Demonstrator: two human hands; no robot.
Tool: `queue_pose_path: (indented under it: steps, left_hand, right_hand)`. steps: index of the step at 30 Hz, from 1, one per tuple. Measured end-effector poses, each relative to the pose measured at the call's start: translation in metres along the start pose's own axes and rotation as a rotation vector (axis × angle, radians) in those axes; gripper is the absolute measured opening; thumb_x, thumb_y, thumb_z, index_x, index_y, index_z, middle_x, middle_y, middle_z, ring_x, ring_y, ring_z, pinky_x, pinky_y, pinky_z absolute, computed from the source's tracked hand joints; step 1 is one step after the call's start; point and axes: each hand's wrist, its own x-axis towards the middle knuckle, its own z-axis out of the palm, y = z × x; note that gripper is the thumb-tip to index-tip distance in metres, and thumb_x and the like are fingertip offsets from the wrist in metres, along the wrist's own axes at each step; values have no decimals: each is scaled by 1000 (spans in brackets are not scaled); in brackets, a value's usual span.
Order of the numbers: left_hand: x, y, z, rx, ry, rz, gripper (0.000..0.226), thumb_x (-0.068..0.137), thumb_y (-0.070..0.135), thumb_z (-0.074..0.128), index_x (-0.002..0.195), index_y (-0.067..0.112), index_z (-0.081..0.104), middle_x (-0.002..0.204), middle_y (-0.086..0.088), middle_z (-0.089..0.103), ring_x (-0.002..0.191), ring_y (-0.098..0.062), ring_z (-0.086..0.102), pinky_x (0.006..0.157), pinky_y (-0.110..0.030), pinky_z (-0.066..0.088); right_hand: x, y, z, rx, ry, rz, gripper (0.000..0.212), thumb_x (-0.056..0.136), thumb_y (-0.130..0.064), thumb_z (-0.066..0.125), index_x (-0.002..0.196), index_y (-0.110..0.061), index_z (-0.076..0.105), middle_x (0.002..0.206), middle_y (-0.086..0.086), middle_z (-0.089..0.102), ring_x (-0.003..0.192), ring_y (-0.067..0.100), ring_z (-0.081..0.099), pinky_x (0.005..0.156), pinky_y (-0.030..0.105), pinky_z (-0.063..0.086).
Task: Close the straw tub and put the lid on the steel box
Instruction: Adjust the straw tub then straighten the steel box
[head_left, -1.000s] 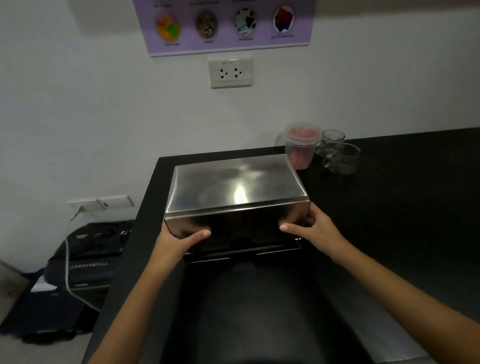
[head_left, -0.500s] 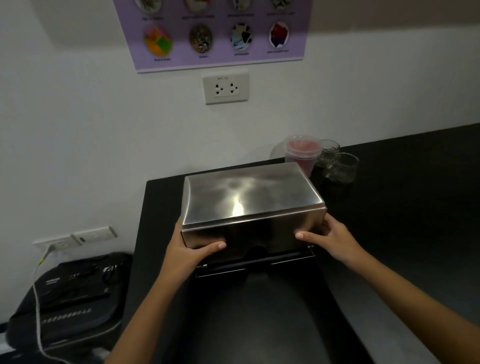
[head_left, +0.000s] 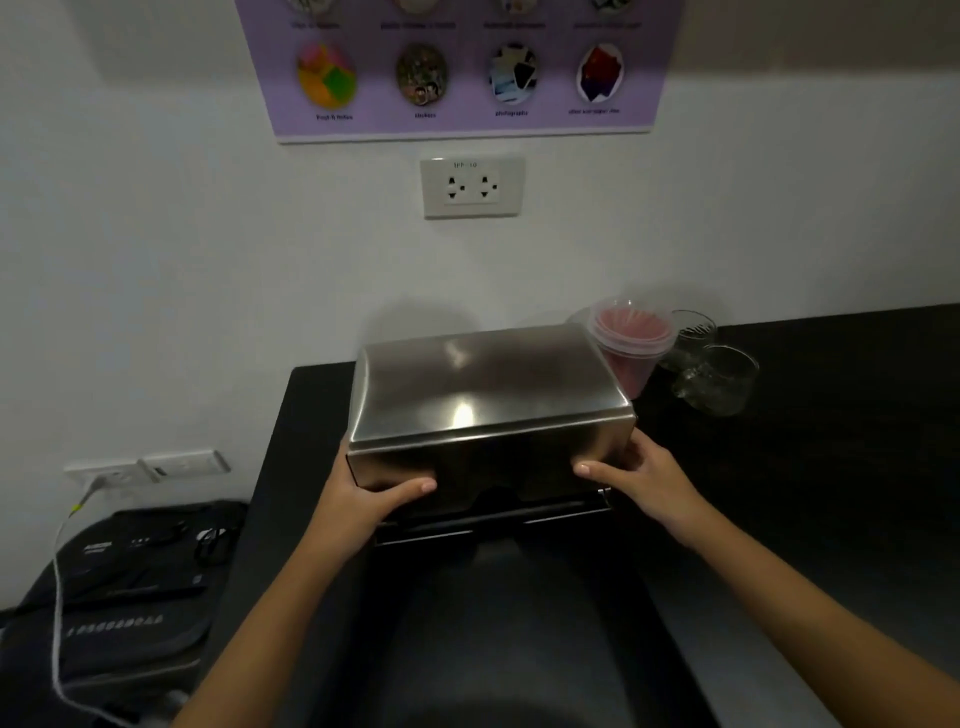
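1. Head view, against the earlier pictures: the camera has tipped upward, so the purple poster (head_left: 462, 67) and the wall socket (head_left: 471, 186) now show more fully, and the steel lid (head_left: 488, 387) sits higher and farther from the viewer. Both hands keep the same hold on it.
2. The left hand (head_left: 363, 496) clasps the lid's near left corner, thumb laid along its front face, fingers hidden behind the side.
3. The right hand (head_left: 641, 475) clasps the near right corner likewise, thumb pointing inward.
4. The lid sits level over the steel box (head_left: 493, 519), whose dark lower edge shows beneath it, on the black counter (head_left: 831, 467).
5. The straw tub (head_left: 631, 345), its clear lid on, stands just beyond the lid's far right corner, beside two glass jars (head_left: 714, 371).
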Motion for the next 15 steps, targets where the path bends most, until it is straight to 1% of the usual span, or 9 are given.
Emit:
queue_pose_path:
  steps: [2,4,5,7,9,11,12,13,15]
  left_hand:
    - [9,2,1,11,-3,-6,102,33,52,85,121,13,54,107,-2,69,100,-10,65,84,-19,49]
    - [20,3,0,30,-8,-12,102,34,56,86,121,12,55,108,-2,69,101,-11,65,89,-25,50]
    - [25,4,0,43,-13,-13,102,35,57,86,121,12,55,109,-2,69,102,-11,65,92,-28,50]
    - [35,6,0,65,-25,-13,99,38,56,86,121,12,55,110,-2,69,103,-11,65,94,-29,50]
    - [44,8,2,56,-25,-25,94,40,52,87,120,13,56,108,-2,70,102,-10,65,89,-24,50]
    - [52,11,4,60,-27,-38,93,40,51,86,119,14,57,106,-1,70,100,-11,66,85,-20,48]
    - [57,13,5,68,-29,-39,95,38,55,85,119,14,57,105,-2,70,100,-12,66,84,-20,48]
    - [62,13,4,74,-31,-37,100,35,59,84,119,12,57,105,-3,70,100,-13,66,85,-21,49]
    - [72,13,2,91,-32,-34,104,32,65,83,117,11,58,105,-4,70,100,-14,66,89,-27,51]
  right_hand:
    - [12,0,-2,-18,-2,-2,51,69,-16,76,116,-18,56,114,2,62,111,17,56,95,28,43]
    - [23,0,-2,-41,6,-4,55,67,-21,78,118,-18,55,116,3,62,111,17,56,100,33,43]
    - [28,0,-2,-42,10,-8,52,67,-22,78,115,-19,57,114,2,63,109,17,56,99,33,43]
    - [38,-2,-2,-40,16,-13,39,68,-19,78,102,-23,59,102,-2,64,102,14,58,90,23,46]
    - [48,-5,-1,-34,13,-19,34,69,-16,77,96,-25,58,95,-7,62,92,8,57,79,14,43]
    - [59,-6,0,-2,29,-12,38,68,-14,78,100,-23,58,98,-4,63,91,8,58,77,15,43]
    - [65,-6,0,18,38,-7,41,67,-14,78,103,-21,58,99,-3,63,92,9,59,78,16,44]
    - [70,-6,1,29,41,0,44,67,-13,78,106,-20,58,99,-4,63,91,8,59,76,15,45]
    - [79,-6,2,36,38,-2,45,69,-11,77,108,-18,57,93,-10,61,85,0,56,64,6,46]
